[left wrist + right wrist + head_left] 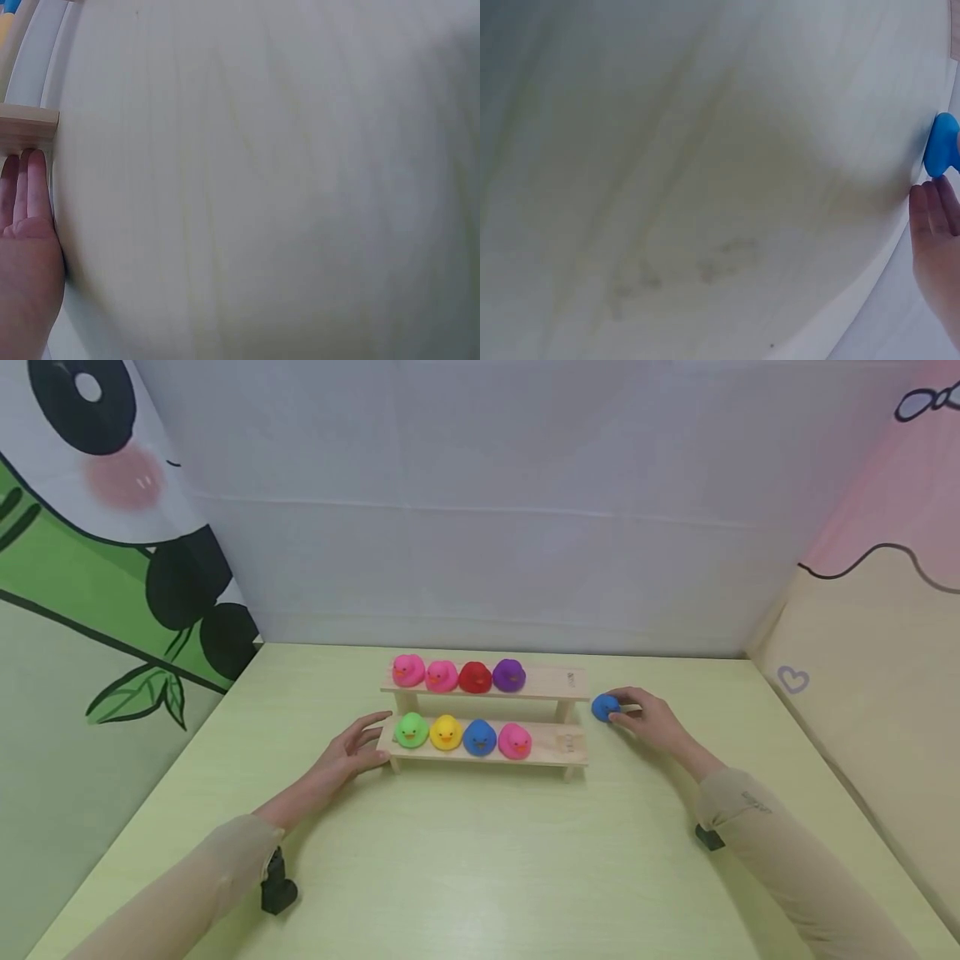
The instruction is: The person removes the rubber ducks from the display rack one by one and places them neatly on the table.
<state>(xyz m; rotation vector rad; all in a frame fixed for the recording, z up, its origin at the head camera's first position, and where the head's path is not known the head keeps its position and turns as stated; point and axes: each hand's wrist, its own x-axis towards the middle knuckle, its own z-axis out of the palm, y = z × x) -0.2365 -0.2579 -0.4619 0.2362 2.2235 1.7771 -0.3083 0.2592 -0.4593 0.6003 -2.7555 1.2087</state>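
Note:
A two-tier wooden rack [558, 752] carries small rubber ducks. On its lower tier sit a green duck [412, 730], a yellow duck [446, 732], a blue duck [480, 738] and a pink duck [515, 741]. The upper tier has two pink ducks [408, 670], a red duck [476, 677] and a purple duck [509, 676]. My left hand [351, 753] rests against the rack's left end with extended fingers; the left wrist view shows fingertips at the wood [30, 124]. Right of the rack, my right hand [651, 720] pinches another blue duck [604, 707] between thumb and fingers.
The rack stands on a pale wood-grain table [480, 860], near its back edge. A light cloth wall [480, 552] rises behind, with printed panels at the left and right. A dark wrist camera [278, 885] hangs under the left sleeve.

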